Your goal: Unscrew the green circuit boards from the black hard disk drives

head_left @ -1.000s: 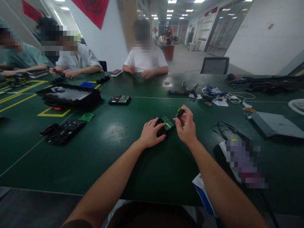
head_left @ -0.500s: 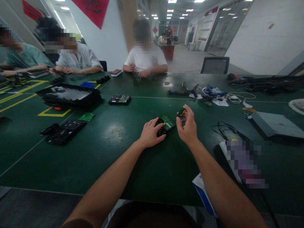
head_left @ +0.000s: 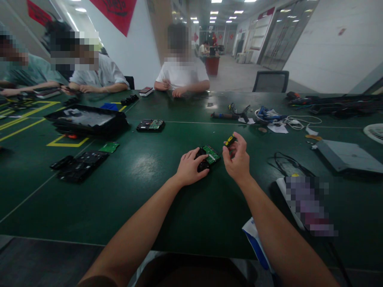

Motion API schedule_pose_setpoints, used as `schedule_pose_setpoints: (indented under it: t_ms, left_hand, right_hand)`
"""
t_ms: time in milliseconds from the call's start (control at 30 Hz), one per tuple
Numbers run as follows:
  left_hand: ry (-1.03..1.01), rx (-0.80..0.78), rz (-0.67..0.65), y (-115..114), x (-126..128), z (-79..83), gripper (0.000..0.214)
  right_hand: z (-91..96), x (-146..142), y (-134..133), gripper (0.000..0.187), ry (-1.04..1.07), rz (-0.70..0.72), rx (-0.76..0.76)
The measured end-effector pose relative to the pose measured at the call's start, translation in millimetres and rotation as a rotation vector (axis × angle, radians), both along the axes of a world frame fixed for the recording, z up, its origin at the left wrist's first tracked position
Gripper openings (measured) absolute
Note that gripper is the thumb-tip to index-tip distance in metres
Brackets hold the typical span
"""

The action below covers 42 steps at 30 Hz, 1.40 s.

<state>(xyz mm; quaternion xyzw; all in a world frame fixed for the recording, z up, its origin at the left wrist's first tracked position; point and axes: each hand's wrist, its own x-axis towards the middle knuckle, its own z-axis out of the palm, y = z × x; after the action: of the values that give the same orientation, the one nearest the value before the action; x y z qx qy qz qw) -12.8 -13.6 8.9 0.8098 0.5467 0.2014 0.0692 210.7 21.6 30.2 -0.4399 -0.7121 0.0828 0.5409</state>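
A hard drive (head_left: 212,154) with its green circuit board facing up lies on the dark green table. My left hand (head_left: 191,167) grips it from the left, fingers over its top and thumb along the near side, hiding part of the black casing. Just to the right of the drive, my right hand (head_left: 236,155) is raised above the table. Between its fingers is a small screwdriver (head_left: 229,140) with a black and yellow handle. I cannot make out the screwdriver's tip clearly.
To the left are black plastic parts (head_left: 82,165), a loose green circuit board (head_left: 109,147) and a black tray (head_left: 89,121). Another hard drive (head_left: 151,125) lies farther back. A grey metal box (head_left: 348,157) and cables (head_left: 293,163) sit at right. Co-workers (head_left: 182,75) sit across the table.
The screwdriver has turned in my right hand, so more of its yellow and black handle shows. My right fingers have curled in closer. The left hand and the drive stay put.
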Motion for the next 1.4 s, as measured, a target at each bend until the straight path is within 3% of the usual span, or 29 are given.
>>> schedule_pose_setpoints:
  t_ms: [233, 600, 800, 900, 1100, 1400]
  left_hand:
    - [-0.004, -0.004, -0.004, 0, 0, -0.6, 0.065]
    - [0.007, -0.007, -0.006, 0, 0, 0.7, 0.064]
    - [0.004, -0.001, -0.007, -1, 0, 0.2, 0.064]
    - [0.002, 0.0, -0.002, -1, 0, -0.9, 0.064]
    - [0.005, -0.005, -0.004, 0, 0, 0.4, 0.065]
    - [-0.005, -0.003, -0.003, -1, 1, 1.0, 0.065]
  right_hand:
    - [-2.8, 1, 3, 0.07, -0.002, -0.051, 0.035]
    - [2.1, -1, -2, 0.054, 0.054, 0.063, 0.052]
    - [3.2, 0, -3, 0.052, 0.022, -0.022, 0.08]
    - [6.5, 1, -2, 0.051, 0.052, 0.03, 0.015]
    - [11.8, -4, -5, 0.041, 0.308, 0.227, -0.128]
    - [10.4, -5, -4, 0.041, 0.412, 0.281, -0.18]
